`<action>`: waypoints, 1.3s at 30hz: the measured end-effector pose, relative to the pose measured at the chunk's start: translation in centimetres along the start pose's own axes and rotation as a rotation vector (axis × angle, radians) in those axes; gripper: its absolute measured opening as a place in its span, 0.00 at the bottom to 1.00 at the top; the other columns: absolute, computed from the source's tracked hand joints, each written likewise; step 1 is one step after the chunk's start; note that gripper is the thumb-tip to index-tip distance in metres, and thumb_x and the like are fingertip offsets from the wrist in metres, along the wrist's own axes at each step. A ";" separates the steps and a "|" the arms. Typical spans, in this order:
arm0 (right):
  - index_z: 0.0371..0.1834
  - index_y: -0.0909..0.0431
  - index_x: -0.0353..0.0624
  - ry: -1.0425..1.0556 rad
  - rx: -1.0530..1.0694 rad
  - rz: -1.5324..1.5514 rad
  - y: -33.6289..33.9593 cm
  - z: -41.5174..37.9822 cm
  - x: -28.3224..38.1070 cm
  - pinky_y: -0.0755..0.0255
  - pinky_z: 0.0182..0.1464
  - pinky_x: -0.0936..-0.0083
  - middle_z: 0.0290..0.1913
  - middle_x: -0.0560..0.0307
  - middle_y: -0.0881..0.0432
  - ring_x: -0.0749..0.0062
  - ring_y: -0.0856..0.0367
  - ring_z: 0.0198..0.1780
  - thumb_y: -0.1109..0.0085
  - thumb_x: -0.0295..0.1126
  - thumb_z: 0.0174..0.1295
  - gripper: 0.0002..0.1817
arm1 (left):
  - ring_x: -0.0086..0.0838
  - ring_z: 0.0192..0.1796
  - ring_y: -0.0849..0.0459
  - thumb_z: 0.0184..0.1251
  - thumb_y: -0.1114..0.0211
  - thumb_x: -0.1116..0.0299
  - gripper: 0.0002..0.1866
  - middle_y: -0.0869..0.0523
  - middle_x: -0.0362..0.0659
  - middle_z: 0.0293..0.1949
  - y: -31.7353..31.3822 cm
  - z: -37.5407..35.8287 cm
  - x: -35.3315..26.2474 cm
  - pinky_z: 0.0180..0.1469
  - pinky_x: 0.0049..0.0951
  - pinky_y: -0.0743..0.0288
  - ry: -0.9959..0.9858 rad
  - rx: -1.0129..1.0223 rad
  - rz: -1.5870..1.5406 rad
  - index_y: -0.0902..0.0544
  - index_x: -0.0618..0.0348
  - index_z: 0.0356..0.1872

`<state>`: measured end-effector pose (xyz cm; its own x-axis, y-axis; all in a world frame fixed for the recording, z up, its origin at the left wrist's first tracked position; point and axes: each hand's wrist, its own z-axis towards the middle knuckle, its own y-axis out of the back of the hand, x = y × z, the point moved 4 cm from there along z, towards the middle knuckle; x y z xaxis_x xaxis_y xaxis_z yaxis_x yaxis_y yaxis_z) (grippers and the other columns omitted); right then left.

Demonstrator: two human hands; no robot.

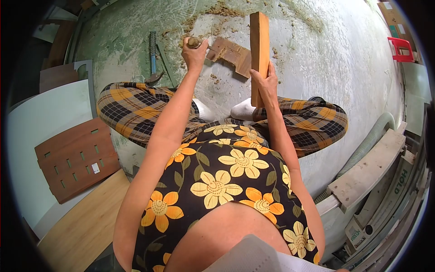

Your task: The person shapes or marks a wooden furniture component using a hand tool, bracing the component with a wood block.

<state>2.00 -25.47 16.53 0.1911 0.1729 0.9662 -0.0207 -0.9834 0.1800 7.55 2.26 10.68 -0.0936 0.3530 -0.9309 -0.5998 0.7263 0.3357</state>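
Scratchy floor (326, 59) under a jagged board (235, 51); beside it, left hand (195, 56) grips a round handle (195, 42), right hand (267, 85) a wood block (259, 43)

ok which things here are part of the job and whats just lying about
Part of the job, it seems:
wooden-handled tool, in the left hand
wooden block, in the right hand
notched board

Probably just lying about:
hammer-like tool
slotted brown panel
red plastic item
ribbed hose

- There's a red stool (407, 47), bright over on the right!
- A ridged hose (366, 143) curves beside a wooden beam (368, 168).
- And left, a slotted brown panel (79, 147) overlaps a white panel (54, 109)!
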 end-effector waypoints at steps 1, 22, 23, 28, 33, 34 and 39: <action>0.62 0.31 0.37 -0.002 -0.002 0.000 0.0 0.0 0.0 0.25 0.47 0.73 0.45 0.51 0.19 0.70 0.21 0.43 0.33 0.36 0.50 0.34 | 0.25 0.25 0.15 0.53 0.24 0.66 0.18 0.14 0.43 0.30 0.0 -0.1 -0.1 0.25 0.25 0.18 -0.007 0.005 0.013 0.24 0.62 0.36; 0.67 0.34 0.38 0.005 0.017 -0.015 -0.1 0.1 -1.2 0.26 0.52 0.72 0.53 0.48 0.20 0.67 0.21 0.50 0.32 0.37 0.50 0.38 | 0.38 0.36 0.13 0.51 0.24 0.59 0.21 0.13 0.47 0.32 -2.4 0.6 -0.9 0.41 0.36 0.21 0.051 0.207 0.073 0.21 0.60 0.41; 0.67 0.34 0.38 0.006 0.008 -0.008 -0.1 0.1 -1.3 0.26 0.52 0.72 0.53 0.48 0.20 0.67 0.21 0.50 0.32 0.37 0.50 0.39 | 0.38 0.36 0.13 0.51 0.24 0.59 0.22 0.13 0.47 0.32 -2.5 0.6 -1.0 0.41 0.36 0.21 0.056 0.220 0.082 0.21 0.60 0.41; 0.67 0.35 0.37 -0.014 0.014 -0.032 0.1 -0.1 -0.7 0.25 0.52 0.71 0.53 0.47 0.20 0.66 0.20 0.51 0.32 0.37 0.50 0.39 | 0.40 0.38 0.12 0.50 0.24 0.58 0.23 0.12 0.48 0.34 -2.3 0.2 -2.7 0.42 0.37 0.21 -0.008 0.229 0.159 0.21 0.60 0.42; 0.67 0.34 0.38 0.048 0.009 -0.105 -0.4 -0.2 0.0 0.25 0.53 0.70 0.52 0.47 0.20 0.64 0.19 0.50 0.32 0.37 0.50 0.39 | 0.41 0.40 0.12 0.51 0.24 0.59 0.23 0.12 0.50 0.36 -2.8 0.1 -3.8 0.43 0.37 0.20 -0.078 0.245 0.212 0.20 0.60 0.44; 0.66 0.33 0.39 0.059 0.016 -0.112 -0.4 -0.1 0.2 0.25 0.52 0.70 0.51 0.47 0.19 0.64 0.19 0.50 0.32 0.37 0.50 0.38 | 0.39 0.39 0.12 0.50 0.24 0.58 0.23 0.12 0.49 0.36 -3.3 0.3 -3.5 0.43 0.36 0.20 -0.099 0.243 0.227 0.19 0.60 0.44; 0.68 0.35 0.44 0.166 0.051 -0.177 -1.0 0.4 6.0 0.23 0.51 0.66 0.49 0.46 0.17 0.59 0.16 0.47 0.32 0.36 0.49 0.39 | 0.40 0.40 0.12 0.50 0.24 0.60 0.23 0.12 0.49 0.36 -4.6 1.7 -3.2 0.44 0.36 0.20 -0.120 0.343 0.204 0.19 0.60 0.45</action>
<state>3.55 -23.51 22.05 0.0229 0.3447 0.9384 0.0491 -0.9379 0.3434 11.91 -1.20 12.34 -0.0782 0.5617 -0.8236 -0.2770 0.7814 0.5592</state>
